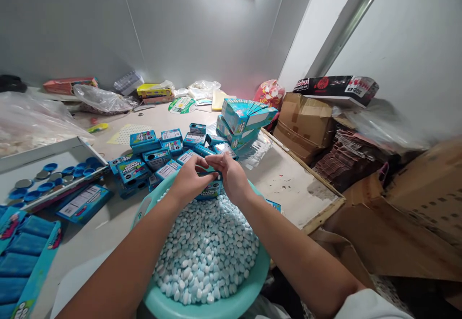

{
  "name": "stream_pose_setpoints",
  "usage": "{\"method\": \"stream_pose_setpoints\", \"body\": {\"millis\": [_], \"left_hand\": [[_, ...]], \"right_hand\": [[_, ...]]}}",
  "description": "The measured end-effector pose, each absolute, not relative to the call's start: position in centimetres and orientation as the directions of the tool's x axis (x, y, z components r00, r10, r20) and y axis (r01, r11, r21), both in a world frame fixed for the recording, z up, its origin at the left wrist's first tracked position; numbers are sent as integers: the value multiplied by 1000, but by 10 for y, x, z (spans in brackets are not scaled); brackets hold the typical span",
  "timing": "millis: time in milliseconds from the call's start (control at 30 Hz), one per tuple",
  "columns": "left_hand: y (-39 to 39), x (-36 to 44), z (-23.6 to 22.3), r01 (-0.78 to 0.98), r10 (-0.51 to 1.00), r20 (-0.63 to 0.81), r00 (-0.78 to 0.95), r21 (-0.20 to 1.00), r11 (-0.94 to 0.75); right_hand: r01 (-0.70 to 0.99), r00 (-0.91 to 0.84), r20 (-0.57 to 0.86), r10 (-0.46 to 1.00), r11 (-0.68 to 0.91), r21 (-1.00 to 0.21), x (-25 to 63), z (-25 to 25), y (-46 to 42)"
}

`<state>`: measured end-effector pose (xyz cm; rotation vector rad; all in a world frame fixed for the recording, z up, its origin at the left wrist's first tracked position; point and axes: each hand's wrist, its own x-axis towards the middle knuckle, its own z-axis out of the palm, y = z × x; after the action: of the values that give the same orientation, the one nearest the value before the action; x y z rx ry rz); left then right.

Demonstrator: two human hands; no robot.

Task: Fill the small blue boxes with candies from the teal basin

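A turquoise basin in front of me is filled with small white and pale blue candies. At its far side a blue candy tin stands against the candies, label towards me. My left hand curves over the tin's left side, its thumb stretched across the top and apart from the bent fingers. From the right, my cupped right hand meets it, fingertips close together. A white candy shows by the right thumb; whatever else the palm holds is hidden.
Several filled-looking blue tins are heaped beyond the basin, with display boxes stacked behind. On the left lie a white tray of round blue lids and a carton of tins. Cardboard boxes crowd the right side past the table edge.
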<state>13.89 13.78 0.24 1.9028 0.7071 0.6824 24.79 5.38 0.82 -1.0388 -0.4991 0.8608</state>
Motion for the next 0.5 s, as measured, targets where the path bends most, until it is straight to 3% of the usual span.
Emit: {"method": "stream_pose_setpoints", "body": {"millis": [167,267,400,500], "left_hand": [[147,129,5,133,609,111,785,931,-341],[152,118,11,105,511,132,849,907,-408],[146,114,15,-12,398,286,872,825,-565],[140,120,12,-103,272,427,862,674,-732]], "right_hand": [[-368,564,-11,826,239,-899,248,10,52],[-339,532,-1,847,213,-916,248,13,49],[-330,501,-10,865,181,-926,249,13,48],[-344,537,-19,843,199,-918,251,10,48]]}}
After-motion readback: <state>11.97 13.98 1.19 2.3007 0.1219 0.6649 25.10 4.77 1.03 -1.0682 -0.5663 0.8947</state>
